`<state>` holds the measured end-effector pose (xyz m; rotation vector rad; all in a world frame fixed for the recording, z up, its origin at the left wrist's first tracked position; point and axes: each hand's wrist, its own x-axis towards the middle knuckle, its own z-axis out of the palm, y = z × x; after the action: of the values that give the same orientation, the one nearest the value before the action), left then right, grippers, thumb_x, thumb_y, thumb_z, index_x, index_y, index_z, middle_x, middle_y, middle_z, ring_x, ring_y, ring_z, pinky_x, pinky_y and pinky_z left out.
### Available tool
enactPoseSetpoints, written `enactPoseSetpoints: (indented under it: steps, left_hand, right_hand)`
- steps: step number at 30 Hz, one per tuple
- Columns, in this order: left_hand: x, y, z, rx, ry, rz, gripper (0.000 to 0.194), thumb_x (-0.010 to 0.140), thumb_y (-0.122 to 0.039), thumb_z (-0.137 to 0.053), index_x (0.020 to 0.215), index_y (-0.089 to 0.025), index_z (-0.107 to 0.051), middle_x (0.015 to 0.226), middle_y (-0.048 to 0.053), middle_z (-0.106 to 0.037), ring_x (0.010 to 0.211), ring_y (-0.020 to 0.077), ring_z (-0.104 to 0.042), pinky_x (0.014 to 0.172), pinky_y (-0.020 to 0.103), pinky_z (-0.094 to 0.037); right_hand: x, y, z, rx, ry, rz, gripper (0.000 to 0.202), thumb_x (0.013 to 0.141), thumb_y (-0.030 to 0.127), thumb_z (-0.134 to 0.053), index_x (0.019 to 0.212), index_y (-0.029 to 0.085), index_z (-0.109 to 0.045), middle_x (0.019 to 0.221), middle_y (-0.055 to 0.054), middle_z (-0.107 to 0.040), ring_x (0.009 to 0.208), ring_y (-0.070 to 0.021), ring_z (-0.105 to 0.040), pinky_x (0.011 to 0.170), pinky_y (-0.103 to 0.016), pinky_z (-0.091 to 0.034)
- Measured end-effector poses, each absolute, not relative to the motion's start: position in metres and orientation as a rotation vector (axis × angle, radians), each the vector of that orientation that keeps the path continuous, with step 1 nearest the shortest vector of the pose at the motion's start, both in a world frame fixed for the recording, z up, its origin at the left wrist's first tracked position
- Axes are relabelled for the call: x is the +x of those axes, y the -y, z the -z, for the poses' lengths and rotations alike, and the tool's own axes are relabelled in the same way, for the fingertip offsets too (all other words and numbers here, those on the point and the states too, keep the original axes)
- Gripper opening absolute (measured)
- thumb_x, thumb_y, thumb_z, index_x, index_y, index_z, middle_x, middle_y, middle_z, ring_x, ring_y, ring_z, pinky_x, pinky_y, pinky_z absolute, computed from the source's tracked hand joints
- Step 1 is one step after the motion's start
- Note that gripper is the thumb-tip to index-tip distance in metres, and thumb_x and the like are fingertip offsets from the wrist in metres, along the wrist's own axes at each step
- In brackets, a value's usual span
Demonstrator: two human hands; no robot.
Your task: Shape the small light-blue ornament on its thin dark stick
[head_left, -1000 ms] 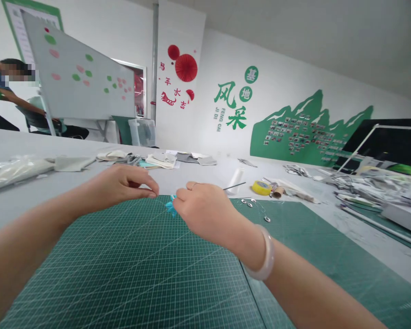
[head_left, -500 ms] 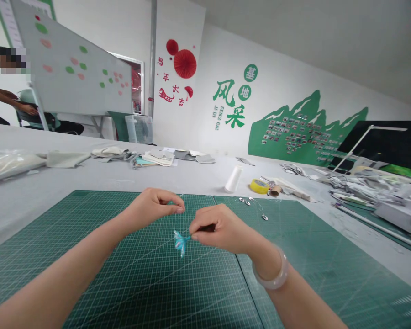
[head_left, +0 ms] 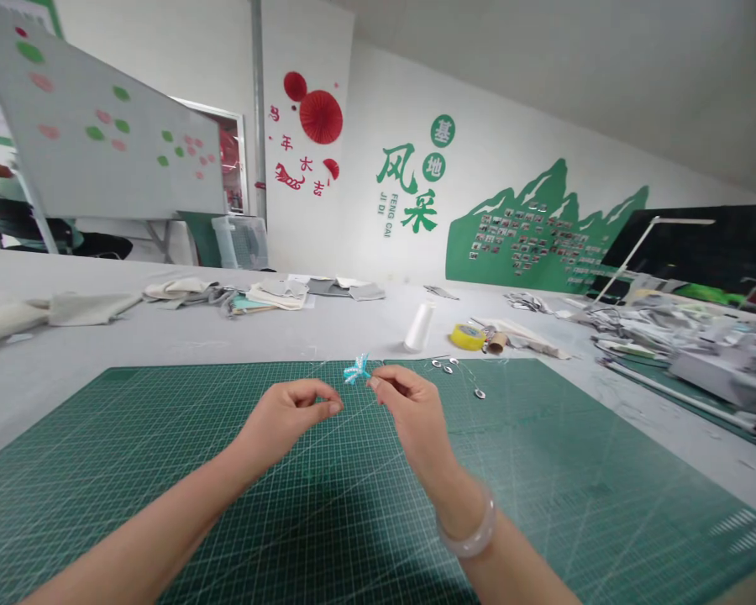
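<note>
Far left on the grey desk (head_left: 69, 349) lie folded cloth pieces (head_left: 88, 307). A green cutting mat (head_left: 164, 470) covers the near part. Above the mat's middle, the left hand (head_left: 290, 416) has thumb and forefinger pinched together — whether they grip a thread is too fine to tell. Just to its right, the right hand (head_left: 409, 412), with a pale bangle (head_left: 469, 533) on the wrist, pinches a small blue-and-white ornament (head_left: 356, 370), raised just above the mat. Further right stand a white spool (head_left: 419, 327) and a yellow tape roll (head_left: 467, 337).
</note>
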<state>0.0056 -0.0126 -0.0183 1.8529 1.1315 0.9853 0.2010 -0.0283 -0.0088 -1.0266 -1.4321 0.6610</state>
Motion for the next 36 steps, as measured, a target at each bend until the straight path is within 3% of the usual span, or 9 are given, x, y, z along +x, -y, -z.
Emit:
enactPoseSetpoints:
  steps: [3, 7, 10, 14, 21, 26, 31, 36]
  left_hand:
    - [0.006, 0.017, 0.016, 2.115, -1.200, -0.950, 0.022, 0.087, -0.041, -0.060, 0.084, -0.024, -0.074, 0.066, -0.002, -0.066, 0.059, 0.0152, -0.057, 0.057, 0.025, -0.040]
    - [0.004, 0.024, 0.010, 2.523, -1.139, -0.954, 0.021, 0.092, -0.033, -0.055, 0.090, -0.026, -0.075, 0.087, 0.000, -0.075, 0.082, 0.0181, -0.066, 0.073, 0.026, -0.045]
    - [-0.001, 0.025, 0.005, 2.781, -1.153, -0.933, 0.024, 0.095, -0.030, -0.051, 0.093, -0.026, -0.075, 0.081, 0.001, -0.074, 0.077, 0.0177, -0.065, 0.068, 0.027, -0.043]
    - [-0.010, 0.021, 0.000, 2.990, -1.134, -0.872, 0.026, 0.097, -0.027, -0.048, 0.092, -0.025, -0.074, 0.071, 0.000, -0.070, 0.069, 0.0158, -0.061, 0.058, 0.026, -0.036]
    - [-0.020, 0.008, -0.003, 2.782, -1.055, -0.818, 0.017, 0.092, -0.027, -0.059, 0.089, -0.027, -0.076, 0.077, -0.002, -0.072, 0.073, 0.0138, -0.062, 0.064, 0.023, -0.040]
    - [-0.015, 0.008, -0.001, 2.471, -0.948, -0.802, 0.016, 0.089, -0.029, -0.062, 0.084, -0.027, -0.077, 0.079, -0.002, -0.074, 0.074, 0.0146, -0.064, 0.068, 0.024, -0.044]
    - [-0.009, 0.008, 0.008, 2.058, -0.918, -0.842, 0.013, 0.082, -0.030, -0.067, 0.079, -0.022, -0.077, 0.079, 0.001, -0.074, 0.075, 0.0171, -0.064, 0.068, 0.026, -0.047]
    - [-0.002, 0.007, 0.016, 1.787, -0.869, -0.910, 0.013, 0.078, -0.029, -0.068, 0.076, -0.018, -0.075, 0.075, 0.002, -0.070, 0.070, 0.0159, -0.059, 0.064, 0.026, -0.044]
  right_hand:
    - [0.203, 0.030, 0.013, -1.104, 1.579, -0.272, 0.017, 0.088, 0.018, -0.056, 0.078, 0.019, -0.070, 0.073, -0.001, -0.065, 0.068, -0.0145, -0.056, 0.066, -0.027, -0.042]
    - [0.204, 0.031, 0.019, -1.183, 1.868, 0.350, 0.022, 0.092, 0.013, -0.051, 0.079, 0.018, -0.067, 0.071, -0.003, -0.062, 0.072, -0.0168, -0.053, 0.071, -0.029, -0.038]
    - [0.204, 0.032, 0.022, -1.197, 2.075, 0.701, 0.022, 0.092, 0.011, -0.051, 0.075, 0.018, -0.063, 0.070, -0.004, -0.061, 0.071, -0.0181, -0.050, 0.066, -0.030, -0.034]
    - [0.204, 0.037, 0.017, -1.165, 2.272, 0.848, 0.018, 0.089, 0.007, -0.053, 0.077, 0.018, -0.060, 0.072, -0.003, -0.060, 0.071, -0.0192, -0.049, 0.062, -0.032, -0.032]
    - [0.205, 0.057, 0.004, -1.058, 2.560, 0.693, 0.018, 0.080, 0.002, -0.058, 0.072, 0.017, -0.060, 0.070, -0.002, -0.062, 0.068, -0.0180, -0.051, 0.060, -0.031, -0.033]
    - [0.206, 0.067, -0.009, -0.912, 2.663, 0.192, 0.022, 0.087, 0.012, -0.056, 0.067, 0.019, -0.061, 0.067, 0.002, -0.061, 0.066, -0.0140, -0.050, 0.063, -0.028, -0.038]
    - [0.207, 0.064, -0.015, -0.805, 2.335, -0.420, 0.022, 0.089, 0.015, -0.055, 0.075, 0.022, -0.069, 0.066, 0.003, -0.060, 0.066, -0.0117, -0.054, 0.065, -0.027, -0.043]
    - [0.209, 0.055, -0.009, -0.874, 1.866, -0.665, 0.011, 0.084, 0.017, -0.064, 0.079, 0.022, -0.072, 0.068, 0.002, -0.060, 0.063, -0.0117, -0.052, 0.058, -0.027, -0.040]
